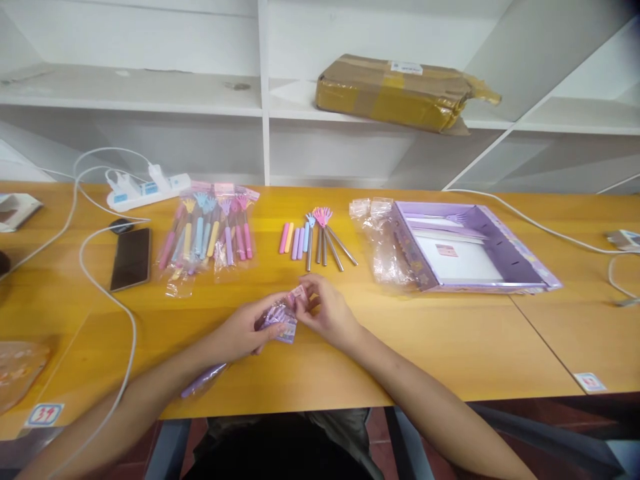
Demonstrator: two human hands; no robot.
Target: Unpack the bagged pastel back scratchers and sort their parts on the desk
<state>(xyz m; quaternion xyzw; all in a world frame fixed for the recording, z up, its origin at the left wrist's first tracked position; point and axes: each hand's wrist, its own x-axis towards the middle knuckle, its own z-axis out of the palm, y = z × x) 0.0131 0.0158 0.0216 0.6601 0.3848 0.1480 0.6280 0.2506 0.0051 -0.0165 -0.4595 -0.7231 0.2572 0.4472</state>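
My left hand (246,328) is closed around a purple hand-shaped back scratcher (204,380) in a clear plastic bag. Its handle sticks out below my left wrist, and the head end shows between thumb and fingers. My right hand (327,310) pinches a small pink card (299,294) at the bag's top end. Ahead of my hands lie loose back scratchers (323,233) with metal rods and pink, blue and purple hand-shaped heads. Beside them are several coloured handle sleeves (295,241). More bagged back scratchers (207,233) lie in a pile to the left.
A purple open box (530,267) with cards inside stands at right, clear plastic bags (387,250) against it. At left are a phone (131,259), a power strip (150,192) and white cables (131,320). A taped carton (390,93) sits on the shelf above.
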